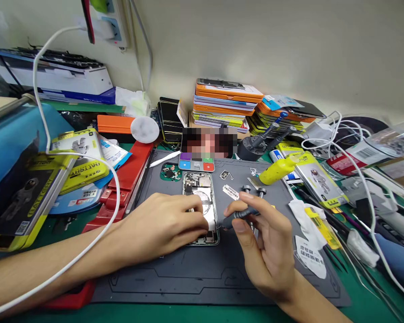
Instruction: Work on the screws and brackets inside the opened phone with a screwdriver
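Note:
An opened phone (197, 181) lies face-up on the grey work mat (175, 273), its inner parts showing. My left hand (168, 224) reaches over it from the left, with bent fingers pressed onto the lower half; their tips are partly hidden. In my right hand (261, 242) is a dark-handled tool (237, 217), pinched between thumb and fingers. The tool's thin metal tip points left at the phone's lower right edge; whether they touch I cannot tell. Close by on the mat lie a razor blade (230, 192) and a small metal bracket (226, 175).
Beyond the phone stands a panel with coloured squares (195, 165). A white stick (164, 159), a green circuit board (171, 172) and a yellow-handled scraper (279, 169) lie around. Battery boxes (30, 197) crowd the left. A white cable (118, 197) loops across my left forearm.

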Available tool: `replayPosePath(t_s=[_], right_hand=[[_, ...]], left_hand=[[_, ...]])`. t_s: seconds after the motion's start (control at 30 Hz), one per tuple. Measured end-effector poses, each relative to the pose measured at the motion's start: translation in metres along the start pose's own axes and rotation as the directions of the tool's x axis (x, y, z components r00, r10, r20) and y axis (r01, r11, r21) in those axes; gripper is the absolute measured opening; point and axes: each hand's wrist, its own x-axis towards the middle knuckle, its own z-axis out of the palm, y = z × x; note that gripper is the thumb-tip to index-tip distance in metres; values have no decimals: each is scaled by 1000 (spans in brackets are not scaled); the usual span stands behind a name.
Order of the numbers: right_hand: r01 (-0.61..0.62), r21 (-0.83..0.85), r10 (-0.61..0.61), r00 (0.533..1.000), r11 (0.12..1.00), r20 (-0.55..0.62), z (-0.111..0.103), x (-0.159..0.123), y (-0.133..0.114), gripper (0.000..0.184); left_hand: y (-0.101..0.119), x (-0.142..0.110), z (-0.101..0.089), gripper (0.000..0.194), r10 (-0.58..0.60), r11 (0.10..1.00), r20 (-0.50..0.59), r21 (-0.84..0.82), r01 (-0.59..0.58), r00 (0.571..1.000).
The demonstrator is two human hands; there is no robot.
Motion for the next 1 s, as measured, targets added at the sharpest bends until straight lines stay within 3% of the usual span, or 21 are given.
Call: replayPosePath(t_s=[0.13,0.73,1.0], right_hand=[[18,-3,-18,998,1000,55,0,-2,3,71],[15,3,-15,996,1000,85,0,-1,1,69],[128,-97,-116,986,987,119,-3,8,-1,67]], left_hand=[[2,-4,2,24,83,983,-11,167,-80,997],[4,-2,0,20,146,969,95,189,-162,985],[2,-2,3,24,147,969,84,189,-160,986]])
